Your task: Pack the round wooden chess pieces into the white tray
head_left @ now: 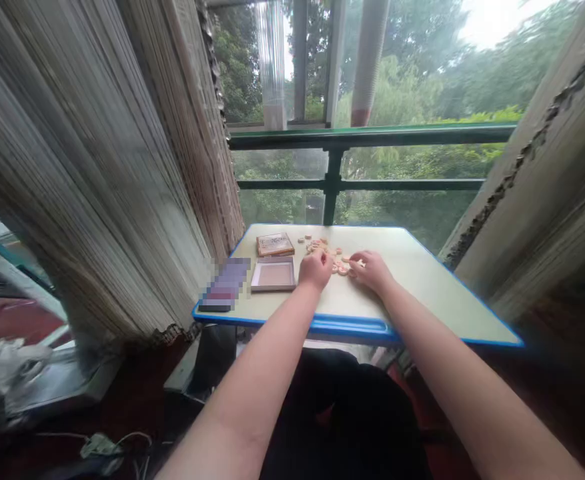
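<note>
A loose heap of round, pale wooden game pieces [343, 270] with reddish marks lies on the table, between and behind my hands. My left hand [316, 269] is closed at the left side of the heap, its fingers curled inward; what they hold, if anything, is hidden. To the right, my right hand [372, 270] has its thumb and fingertips around the edge of a round wooden piece [346, 259]. Left of my left hand sits an open, shallow box tray [273, 288]. Behind the tray rests its brown printed lid [275, 245].
The pale table [432, 300] has a blue rim and a groove along its front edge. A pixelated flat device [225, 283] stands at the left corner. Curtains [172, 167] hang on both sides, and a green railing [372, 135] runs behind the table.
</note>
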{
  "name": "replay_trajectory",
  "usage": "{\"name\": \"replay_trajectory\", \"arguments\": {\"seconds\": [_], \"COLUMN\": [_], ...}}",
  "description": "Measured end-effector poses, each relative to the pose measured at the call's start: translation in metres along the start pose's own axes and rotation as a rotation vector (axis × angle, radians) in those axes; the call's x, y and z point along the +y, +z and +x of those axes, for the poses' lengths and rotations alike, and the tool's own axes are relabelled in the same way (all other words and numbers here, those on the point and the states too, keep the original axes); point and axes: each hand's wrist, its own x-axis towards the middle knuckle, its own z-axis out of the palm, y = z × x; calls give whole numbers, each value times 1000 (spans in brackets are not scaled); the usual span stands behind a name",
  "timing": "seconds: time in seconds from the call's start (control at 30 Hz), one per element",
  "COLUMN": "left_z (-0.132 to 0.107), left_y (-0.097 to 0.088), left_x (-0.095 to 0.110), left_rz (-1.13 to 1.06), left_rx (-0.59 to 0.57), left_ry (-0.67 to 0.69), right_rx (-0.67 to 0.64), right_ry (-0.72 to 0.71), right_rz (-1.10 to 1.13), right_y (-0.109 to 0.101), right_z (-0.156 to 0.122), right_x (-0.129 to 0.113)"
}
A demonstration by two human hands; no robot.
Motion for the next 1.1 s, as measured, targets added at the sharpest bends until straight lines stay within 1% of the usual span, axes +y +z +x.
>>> {"name": "replay_trajectory", "arguments": {"seconds": [0.13, 0.27, 0.43, 0.5, 0.57, 0.63, 0.67, 0.7, 0.77, 0.8, 0.87, 1.0, 1.1], "left_z": [0, 1, 3, 4, 4, 4, 4, 4, 5, 5, 5, 6, 7], "left_y": [1, 3, 8, 10, 9, 7, 6, 4, 2, 2, 2, 4, 5], "left_x": [-2, -5, -11, -11, -11, -10, -9, -9, -9, -10, -11, -16, -18], "left_rz": [-31, -98, -170, -193, -209, -221, -228, -238, -264, -278, -317, -427, -431], "left_rx": [-4, -4, -26, -26, -12, 32, 65, 101, 181, 220, 283, 369, 387], "left_ry": [3, 23, -15, -28, -29, -38, -54, -76, -113, -114, -90, -67, -79], "right_rx": [6, -19, -68, -78, -63, -49, -64, -83, -165, -185, -197, -161, -122], "right_ry": [20, 38, 71, 56, -14, -124, -176, -206, -282, -300, -281, -196, -158], "right_rz": [-15, -14, -1, -37, -121, -217, -252, -281, -317, -327, -336, -316, -305], "right_y": [-3, -3, 1, 3, 4, 6, 7, 9, 11, 12, 13, 9, 6], "right_z": [-3, -4, -4, -4, -5, -5, -6, -6, -6, -5, -5, -6, -8], "right_x": [-1, -1, 0, -1, -6, -15, -21, -26, -35, -38, -41, -36, -30]}}
